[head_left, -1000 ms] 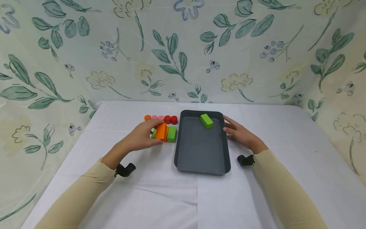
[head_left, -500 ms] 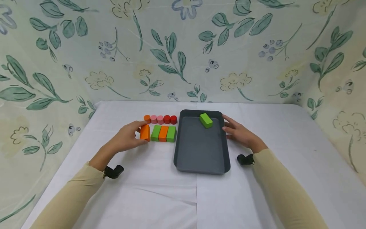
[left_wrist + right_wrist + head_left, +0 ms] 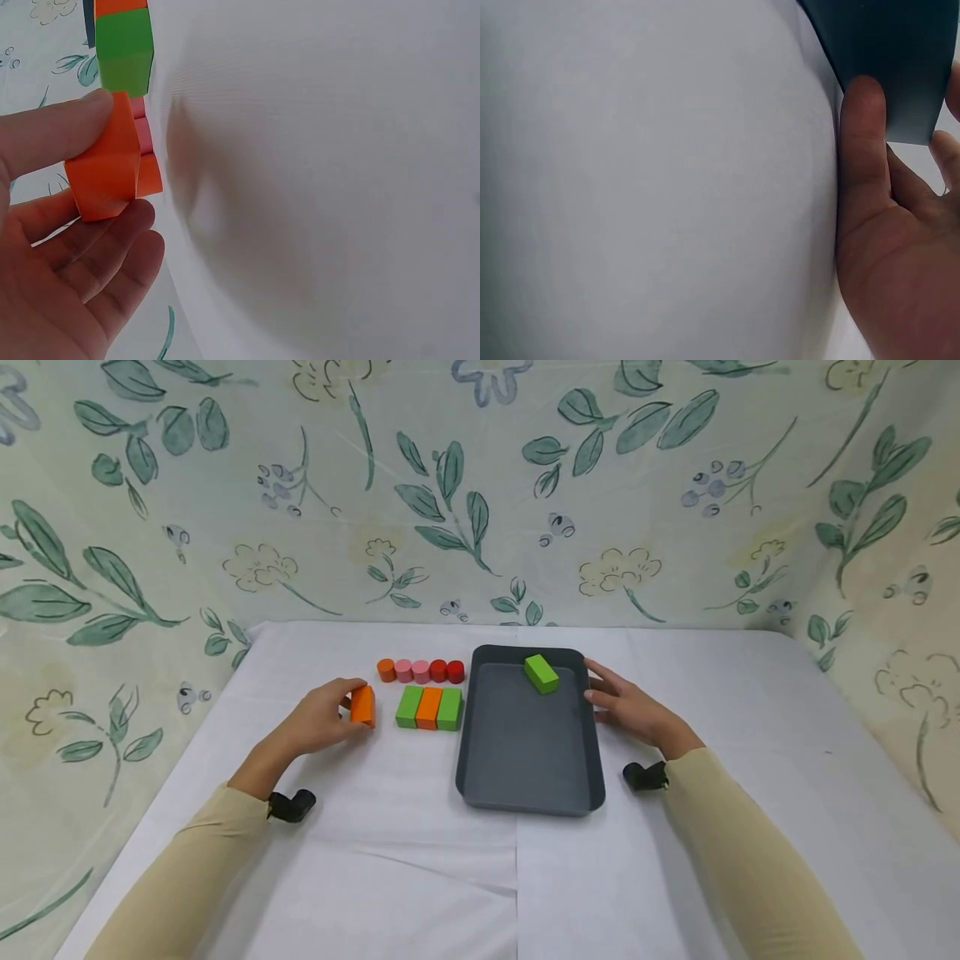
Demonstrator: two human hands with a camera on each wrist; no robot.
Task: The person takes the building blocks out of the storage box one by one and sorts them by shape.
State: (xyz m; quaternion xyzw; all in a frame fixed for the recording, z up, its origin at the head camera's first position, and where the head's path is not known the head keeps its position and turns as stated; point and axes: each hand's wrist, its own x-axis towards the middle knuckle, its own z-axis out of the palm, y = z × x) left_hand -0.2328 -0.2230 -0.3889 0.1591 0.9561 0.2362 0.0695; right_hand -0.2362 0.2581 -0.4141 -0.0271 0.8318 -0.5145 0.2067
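At the right edge of the frame, the right hand (image 3: 896,277) rests its thumb against the dark grey tray (image 3: 885,52) at upper right; the white worktop (image 3: 652,187) fills the left.

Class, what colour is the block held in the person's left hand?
Orange. The block, pinched by the left hand, shows best in the left wrist view.

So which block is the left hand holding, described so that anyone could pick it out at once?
Start at the dark grey tray in the middle of the white table. To its left lies a row of three blocks, green, orange, green. Further left, apart from that row, the left hand pinches an orange block, the only block held in fingers.
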